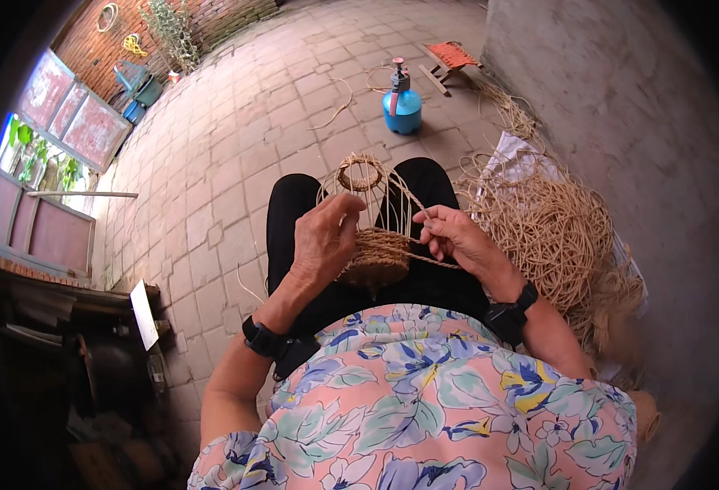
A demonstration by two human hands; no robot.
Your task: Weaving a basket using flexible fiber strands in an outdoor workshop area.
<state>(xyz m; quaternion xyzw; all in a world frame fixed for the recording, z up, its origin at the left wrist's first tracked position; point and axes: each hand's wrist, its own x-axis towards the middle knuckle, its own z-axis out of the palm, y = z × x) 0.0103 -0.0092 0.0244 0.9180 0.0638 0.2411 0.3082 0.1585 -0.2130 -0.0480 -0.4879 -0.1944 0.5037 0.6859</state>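
Head view, looking down into your lap. You've got a half-woven rope basket [373, 237] resting on your black trousers [294, 220], its lower part wound tight in tan cord and bare ribs arching up to a small ring at the far end.

Your left hand [324, 241] is wrapped over the left side of the basket — fingers curled round the ribs, thumb pressed against the woven band, closed firmly on it. Your right hand [455, 237] sits just to the right of the basket, fingertips pinched together on a strand of cord [425, 260] that runs from the woven band across under that hand. Both wrists carry black bands.

To your right, against the grey wall [604, 98], a loose heap of tan rope [551, 233] lies on a pale sheet, touching your right thigh's side of the scene. Farther off on the brick paving [237, 147] stands a blue pump sprayer [402, 102], and beyond it a small low stool with an orange woven seat [451, 57]. Far left — a brick wall and some potted greenery [172, 33].
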